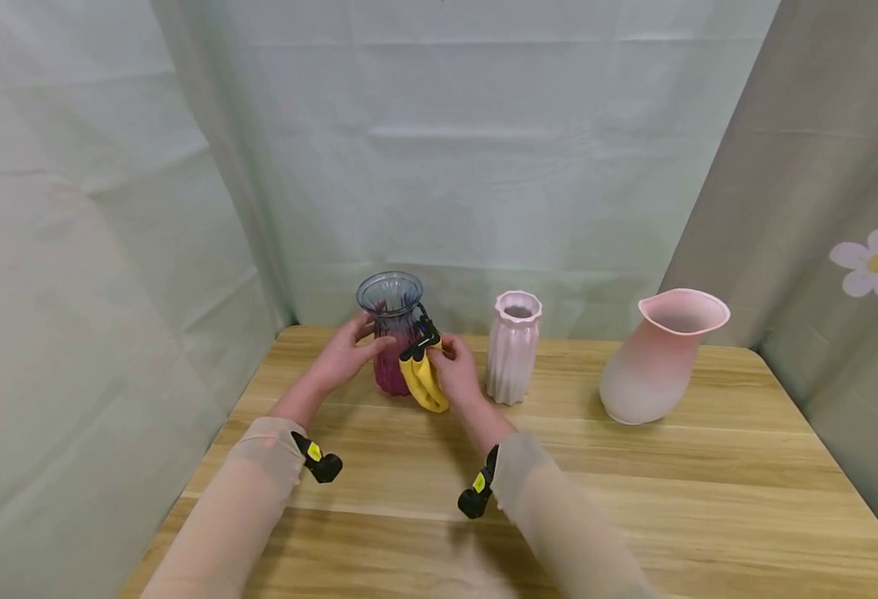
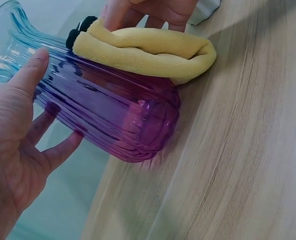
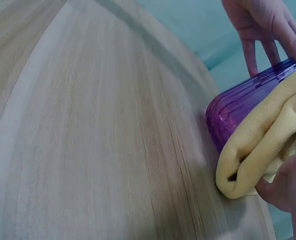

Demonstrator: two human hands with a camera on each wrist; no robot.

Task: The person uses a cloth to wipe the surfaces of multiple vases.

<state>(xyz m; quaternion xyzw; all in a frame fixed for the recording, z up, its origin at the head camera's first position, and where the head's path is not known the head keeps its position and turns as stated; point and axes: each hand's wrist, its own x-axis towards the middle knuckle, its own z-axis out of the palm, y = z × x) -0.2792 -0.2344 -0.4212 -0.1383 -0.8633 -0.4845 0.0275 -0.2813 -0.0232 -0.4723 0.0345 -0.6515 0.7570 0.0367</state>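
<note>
A ribbed glass vase [image 1: 391,366], blue at its flared rim and purple at its base, stands upright on the table. My left hand [image 1: 344,353] holds it from the left; in the left wrist view the thumb lies across its front and the fingers touch its side. A folded yellow cloth [image 2: 152,47] with a black edge is pinched in my right hand [image 1: 457,371]. The cloth lies against the vase's right side. In the right wrist view, part of that hand is cut off by the frame's edge.
Right of the glass vase stands a narrow pale pink fluted vase [image 1: 512,353]. Farther right is a wide-mouthed pink and white vase [image 1: 648,374]. All stand toward the back of the wooden table [image 1: 671,499], with a pale curtain [image 1: 483,166] behind.
</note>
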